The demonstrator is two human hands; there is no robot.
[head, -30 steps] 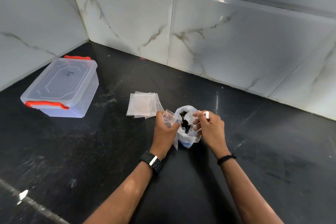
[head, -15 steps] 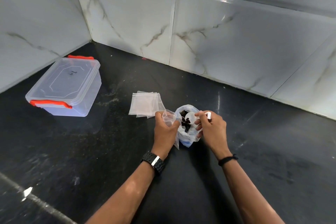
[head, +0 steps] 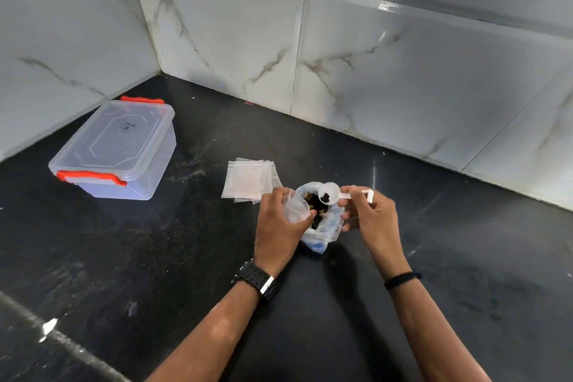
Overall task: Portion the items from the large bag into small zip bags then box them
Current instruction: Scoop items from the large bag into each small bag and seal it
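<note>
The large bag [head: 322, 236], white plastic with dark pieces inside, stands open on the black counter. My left hand [head: 277, 228] holds a small clear zip bag [head: 296, 206] at the large bag's left rim. My right hand [head: 373, 217] pinches the handle of a white plastic scoop [head: 330, 194]. The scoop's bowl hovers over the large bag's mouth with a few dark pieces in it. A stack of empty zip bags [head: 248, 180] lies flat just behind my left hand. The clear box [head: 117, 149] with red latches sits shut at the far left.
Grey marble-tiled walls [head: 403, 71] meet in a corner behind the black counter [head: 155, 257]. The box stands close to the left wall. A pale streak runs across the counter at the lower left.
My right hand has lifted the scoop out of the large bag with dark pieces in its bowl. My left hand still holds the small zip bag beside it.
</note>
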